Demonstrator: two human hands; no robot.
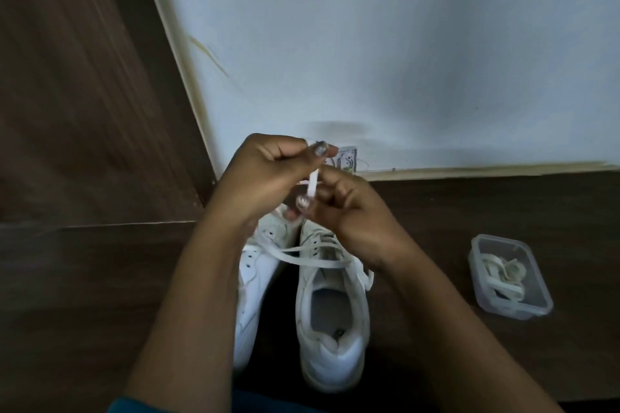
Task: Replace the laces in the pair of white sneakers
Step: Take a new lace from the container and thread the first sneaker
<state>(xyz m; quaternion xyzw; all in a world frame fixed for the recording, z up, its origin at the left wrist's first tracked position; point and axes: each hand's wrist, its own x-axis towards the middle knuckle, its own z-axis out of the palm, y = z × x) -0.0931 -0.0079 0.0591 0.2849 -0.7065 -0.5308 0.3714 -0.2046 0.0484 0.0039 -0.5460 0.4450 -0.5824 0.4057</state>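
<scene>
Two white sneakers stand side by side on the dark wooden floor, toes toward the wall: the left sneaker [250, 282], partly hidden by my left forearm, and the right sneaker [332, 322]. A white lace [312, 182] runs up from the right sneaker's eyelets to my hands, which meet above the toes. My left hand [265, 174] pinches the lace's upper part with curled fingers. My right hand [349, 208] grips the same lace from the other side. Loose strands of the lace cross the tongue of the right sneaker.
A clear plastic container [510, 277] holding coiled whitish laces sits on the floor to the right of the shoes. A pale wall [402, 60] rises behind the shoes, with a small socket plate [347, 159] at its base. A brown wooden panel [84, 94] fills the left.
</scene>
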